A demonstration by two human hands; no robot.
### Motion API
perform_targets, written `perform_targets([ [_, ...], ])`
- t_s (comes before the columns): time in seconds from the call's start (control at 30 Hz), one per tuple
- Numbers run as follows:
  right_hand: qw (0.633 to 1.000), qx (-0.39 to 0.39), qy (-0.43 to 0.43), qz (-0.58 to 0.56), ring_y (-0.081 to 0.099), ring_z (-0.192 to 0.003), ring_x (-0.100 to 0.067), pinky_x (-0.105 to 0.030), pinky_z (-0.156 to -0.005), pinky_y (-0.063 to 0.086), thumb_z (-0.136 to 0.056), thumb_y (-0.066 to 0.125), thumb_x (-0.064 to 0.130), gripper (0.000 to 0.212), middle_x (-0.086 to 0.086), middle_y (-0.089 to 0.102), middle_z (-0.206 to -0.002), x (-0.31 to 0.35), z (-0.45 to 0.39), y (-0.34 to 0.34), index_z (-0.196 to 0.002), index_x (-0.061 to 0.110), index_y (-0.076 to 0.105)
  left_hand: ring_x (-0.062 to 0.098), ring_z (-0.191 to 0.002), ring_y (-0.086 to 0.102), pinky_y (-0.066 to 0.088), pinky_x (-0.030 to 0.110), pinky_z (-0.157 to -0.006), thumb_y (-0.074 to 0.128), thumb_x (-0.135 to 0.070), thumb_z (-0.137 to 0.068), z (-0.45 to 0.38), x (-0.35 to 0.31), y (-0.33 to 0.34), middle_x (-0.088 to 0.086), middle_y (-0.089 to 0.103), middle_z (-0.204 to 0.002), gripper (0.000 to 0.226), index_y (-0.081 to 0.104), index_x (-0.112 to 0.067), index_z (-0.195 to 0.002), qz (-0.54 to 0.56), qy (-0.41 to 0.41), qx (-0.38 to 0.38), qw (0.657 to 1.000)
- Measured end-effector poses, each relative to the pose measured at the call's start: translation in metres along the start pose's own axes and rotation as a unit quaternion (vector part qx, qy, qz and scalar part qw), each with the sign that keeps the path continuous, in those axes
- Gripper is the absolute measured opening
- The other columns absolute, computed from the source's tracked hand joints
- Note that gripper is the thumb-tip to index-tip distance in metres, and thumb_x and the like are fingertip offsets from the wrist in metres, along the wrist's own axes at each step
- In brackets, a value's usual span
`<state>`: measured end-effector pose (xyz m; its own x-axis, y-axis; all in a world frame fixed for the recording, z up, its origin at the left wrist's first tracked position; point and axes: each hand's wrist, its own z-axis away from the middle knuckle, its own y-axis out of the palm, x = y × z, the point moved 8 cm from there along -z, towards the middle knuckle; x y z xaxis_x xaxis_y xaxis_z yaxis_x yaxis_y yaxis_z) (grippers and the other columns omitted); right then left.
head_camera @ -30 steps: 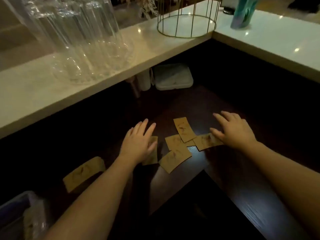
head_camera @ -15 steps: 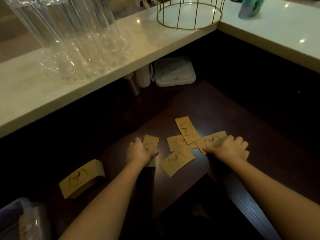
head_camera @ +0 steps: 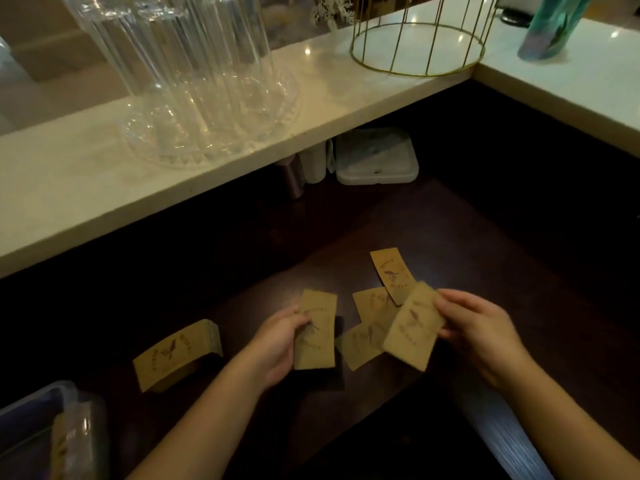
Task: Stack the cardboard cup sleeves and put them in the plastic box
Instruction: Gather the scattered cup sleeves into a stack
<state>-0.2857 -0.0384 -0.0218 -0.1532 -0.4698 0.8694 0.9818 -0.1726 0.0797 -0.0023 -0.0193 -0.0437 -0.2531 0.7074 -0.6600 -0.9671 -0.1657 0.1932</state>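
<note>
My left hand (head_camera: 277,344) holds one flat brown cardboard sleeve (head_camera: 317,329) lifted off the dark wooden table (head_camera: 485,244). My right hand (head_camera: 481,334) pinches another sleeve (head_camera: 414,329) by its right edge, raised above the table. Three loose sleeves lie between and behind the hands: one (head_camera: 391,271) furthest back, one (head_camera: 372,303) in the middle, one (head_camera: 360,344) nearest. A stack of sleeves (head_camera: 176,355) rests to the left. The clear plastic box (head_camera: 41,403) sits at the bottom left corner with some sleeves inside.
A pale counter (head_camera: 86,188) overhangs the table at the back and right. On it stand a clear glass stand (head_camera: 201,81), a gold wire basket (head_camera: 419,43) and a teal bottle (head_camera: 550,29). Under the counter sit a white lidded container (head_camera: 377,157) and small canisters (head_camera: 304,168).
Both hands were flat on sleeves on the table; now each has lifted one sleeve off the surface. The view has tilted a little.
</note>
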Motion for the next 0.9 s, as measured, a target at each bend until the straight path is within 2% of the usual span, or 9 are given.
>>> perform_targets([
  [0.07,0.998,0.060,0.000,0.031,0.066,-0.067,-0.015,-0.020,-0.051,0.053,-0.086,0.064,0.007,0.016,-0.013,0.072,-0.088,0.005,0.009,0.037,-0.101,0.008,0.069,0.024,-0.076,0.073,0.059,0.038,-0.061,0.041,-0.007,-0.096,0.007,0.009,0.014,0.012,0.076,-0.084,0.025,0.063,-0.008,-0.109,0.036,-0.016,0.043,0.998],
  [0.17,0.988,0.118,-0.013,0.095,0.068,-0.068,-0.016,-0.020,-0.052,0.054,-0.084,0.066,0.007,0.021,-0.018,0.071,-0.092,0.004,0.017,0.082,-0.106,0.004,0.067,0.028,-0.087,0.071,0.058,0.043,-0.073,0.040,-0.012,-0.097,0.017,0.026,0.031,0.016,0.075,-0.096,0.026,0.065,-0.009,-0.104,0.076,-0.043,0.075,0.993],
  [0.23,0.978,0.138,-0.029,0.156,0.067,-0.069,-0.017,-0.021,-0.053,0.055,-0.085,0.066,0.008,0.022,-0.020,0.069,-0.094,-0.003,0.020,0.102,-0.107,0.004,0.066,0.030,-0.096,0.068,0.055,0.044,-0.079,0.044,-0.016,-0.097,0.023,0.034,0.036,0.018,0.072,-0.107,0.026,0.061,-0.009,-0.115,0.058,-0.046,0.088,0.993],
  [0.33,0.965,0.140,-0.054,0.215,0.062,-0.066,-0.016,-0.029,-0.057,0.054,-0.085,0.068,0.016,0.019,-0.012,0.066,-0.082,-0.013,0.019,0.114,-0.102,0.009,0.068,0.030,-0.093,0.067,0.055,0.043,-0.078,0.048,-0.006,-0.094,0.029,0.037,0.029,0.019,0.070,-0.106,0.026,0.058,-0.009,-0.118,0.000,-0.019,0.071,0.997],
  [0.43,0.956,0.047,-0.100,0.272,0.063,-0.069,-0.015,-0.031,-0.063,0.051,-0.086,0.066,0.030,0.021,0.000,0.067,-0.077,-0.007,-0.002,0.093,-0.100,0.015,0.071,0.029,-0.086,0.067,0.055,0.042,-0.073,0.046,-0.002,-0.094,0.031,0.037,0.015,0.015,0.072,-0.094,0.024,0.061,-0.010,-0.111,0.001,-0.007,0.040,0.999],
  [0.57,0.890,-0.140,-0.123,0.417,0.060,-0.094,-0.026,-0.037,-0.079,0.049,-0.088,0.058,0.045,0.048,-0.011,0.057,-0.113,0.007,-0.037,0.045,-0.123,0.011,0.059,0.040,-0.093,0.066,0.052,0.054,-0.082,0.043,-0.004,-0.096,0.032,0.042,-0.001,0.026,0.071,-0.103,0.024,0.061,-0.009,-0.111,0.044,-0.013,0.007,0.999],
  [0.73,0.845,-0.136,-0.057,0.514,0.055,-0.101,-0.033,-0.046,-0.084,0.051,-0.082,0.056,0.059,0.062,-0.016,0.044,-0.121,-0.014,-0.062,0.031,-0.116,0.006,0.053,0.039,-0.086,0.071,0.060,0.049,-0.068,0.041,-0.005,-0.096,0.031,0.048,-0.011,0.027,0.072,-0.098,0.026,0.059,-0.010,-0.114,0.090,-0.013,-0.011,0.996],
  [0.83,0.863,-0.142,-0.053,0.482,0.057,-0.096,-0.032,-0.044,-0.079,0.051,-0.081,0.063,0.054,0.060,-0.014,0.046,-0.120,-0.017,-0.064,0.029,-0.119,0.009,0.053,0.040,-0.089,0.069,0.059,0.051,-0.071,0.041,-0.007,-0.096,0.030,0.046,-0.014,0.028,0.071,-0.102,0.025,0.058,-0.008,-0.115,0.108,-0.008,-0.025,0.994],
  [0.9,0.880,-0.158,-0.056,0.444,0.058,-0.088,-0.028,-0.043,-0.075,0.051,-0.083,0.065,0.045,0.048,-0.013,0.052,-0.116,-0.011,-0.063,0.026,-0.114,0.010,0.057,0.040,-0.092,0.068,0.056,0.053,-0.076,0.042,-0.012,-0.097,0.030,0.042,-0.015,0.028,0.069,-0.107,0.025,0.057,-0.007,-0.117,0.116,-0.007,-0.033,0.993],
])
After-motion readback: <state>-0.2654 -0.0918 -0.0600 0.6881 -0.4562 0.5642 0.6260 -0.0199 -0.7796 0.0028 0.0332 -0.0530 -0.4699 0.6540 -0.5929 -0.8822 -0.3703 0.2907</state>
